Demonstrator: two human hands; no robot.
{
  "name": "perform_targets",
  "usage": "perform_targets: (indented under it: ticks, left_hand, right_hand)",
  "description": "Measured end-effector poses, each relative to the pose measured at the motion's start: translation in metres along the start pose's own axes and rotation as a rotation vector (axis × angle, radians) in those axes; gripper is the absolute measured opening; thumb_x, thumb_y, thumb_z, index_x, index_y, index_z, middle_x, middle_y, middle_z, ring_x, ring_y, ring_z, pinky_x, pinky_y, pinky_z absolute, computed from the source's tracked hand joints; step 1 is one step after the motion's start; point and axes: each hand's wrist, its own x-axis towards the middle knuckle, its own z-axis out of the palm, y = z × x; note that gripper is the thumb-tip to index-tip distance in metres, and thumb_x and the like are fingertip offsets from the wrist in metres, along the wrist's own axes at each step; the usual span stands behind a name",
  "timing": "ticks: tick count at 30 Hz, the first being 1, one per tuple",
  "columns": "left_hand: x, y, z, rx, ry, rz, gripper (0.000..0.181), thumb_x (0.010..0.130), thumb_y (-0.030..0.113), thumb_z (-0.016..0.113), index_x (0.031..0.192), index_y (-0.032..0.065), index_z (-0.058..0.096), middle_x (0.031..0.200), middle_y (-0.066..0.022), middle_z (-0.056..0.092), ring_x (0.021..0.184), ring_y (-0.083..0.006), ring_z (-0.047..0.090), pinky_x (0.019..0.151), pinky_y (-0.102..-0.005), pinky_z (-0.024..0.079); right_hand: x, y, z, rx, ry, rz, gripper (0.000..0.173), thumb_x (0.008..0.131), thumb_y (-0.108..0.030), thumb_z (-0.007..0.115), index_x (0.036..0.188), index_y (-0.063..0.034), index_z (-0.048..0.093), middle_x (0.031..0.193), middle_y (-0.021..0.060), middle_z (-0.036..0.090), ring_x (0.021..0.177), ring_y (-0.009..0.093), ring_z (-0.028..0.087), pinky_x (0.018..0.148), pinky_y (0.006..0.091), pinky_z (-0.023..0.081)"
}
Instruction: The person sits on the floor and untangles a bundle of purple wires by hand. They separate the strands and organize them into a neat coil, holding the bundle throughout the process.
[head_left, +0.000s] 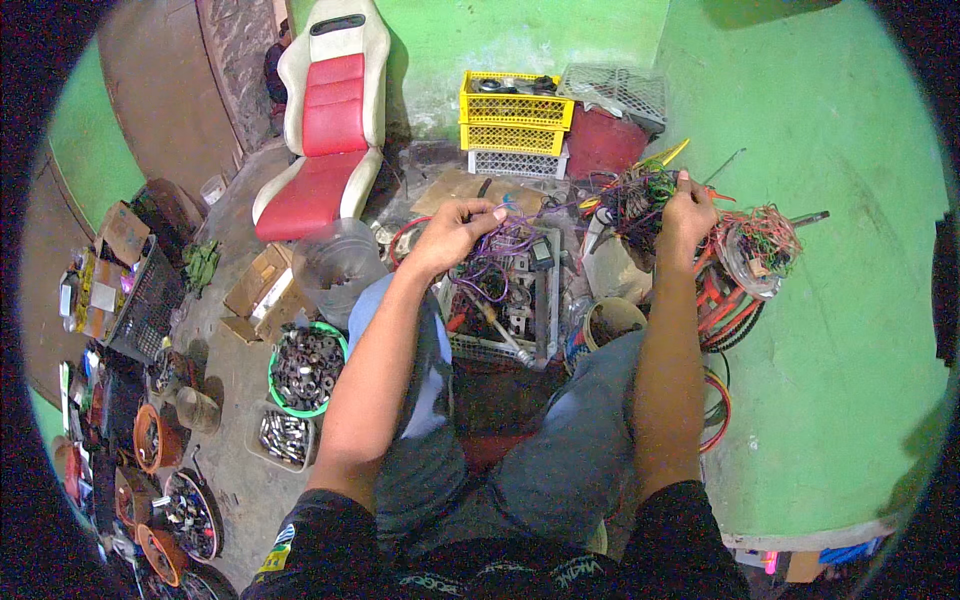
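My left hand (459, 234) pinches a purple electrical wire (491, 255), whose loose loops hang below the fingers. From there the purple strand runs right to my right hand (688, 211), which grips it at a tangled bundle of coloured wires (637, 196). Beneath my left hand lies a plastic crate (555, 300) filled with metal parts and a metal rod-like tool (499, 326). Just right of my right hand, a clear plastic container (739, 262) holds red and green wires. Part of the bundle is hidden behind the right fingers.
A red and white car seat (330, 135) stands ahead left. Yellow crates (517, 109) are stacked against the green wall. Left of my knees are a green-rimmed basket (341, 341) of metal parts and a clear tub (259, 450). A bucket (615, 307) stands by my right knee. Someone is partly visible far back.
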Motion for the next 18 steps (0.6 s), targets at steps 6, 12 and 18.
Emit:
perform_targets:
  ticks: [6, 12, 18]
  left_hand:
    - [0.0, 0.004, 0.0, -0.163, -0.028, -0.047, 0.031, 0.099, 0.028, 0.06, 0.105, -0.0002, 0.07, 0.089, -0.0009, 0.069, 0.078, -0.0074, 0.058, 0.073, -0.0249, 0.046]
    - [-0.002, 0.011, 0.004, -0.182, 0.012, -0.052, 0.03, 0.1, 0.027, 0.057, 0.104, 0.0002, 0.07, 0.089, -0.0009, 0.069, 0.079, -0.0069, 0.059, 0.073, -0.0245, 0.047]
    - [0.0, 0.005, 0.005, -0.228, 0.01, -0.042, 0.029, 0.101, 0.026, 0.056, 0.106, 0.0011, 0.07, 0.09, -0.001, 0.069, 0.078, -0.0073, 0.058, 0.073, -0.025, 0.047]
  right_hand:
    - [-0.032, -0.006, 0.021, -0.125, -0.556, -0.434, 0.026, 0.091, -0.017, 0.066, 0.107, 0.0031, 0.069, 0.095, 0.0081, 0.071, 0.087, 0.016, 0.063, 0.082, 0.0304, 0.049]
    - [-0.099, -0.029, 0.045, -0.024, -1.25, -0.36, 0.026, 0.093, -0.014, 0.064, 0.111, 0.004, 0.066, 0.101, 0.0088, 0.07, 0.092, 0.013, 0.063, 0.085, 0.0314, 0.051]
    - [-0.089, -0.045, 0.036, -0.252, -1.353, -0.385, 0.019, 0.092, -0.012, 0.065, 0.095, 0.0052, 0.07, 0.088, 0.0083, 0.069, 0.086, 0.013, 0.062, 0.079, 0.0289, 0.05]
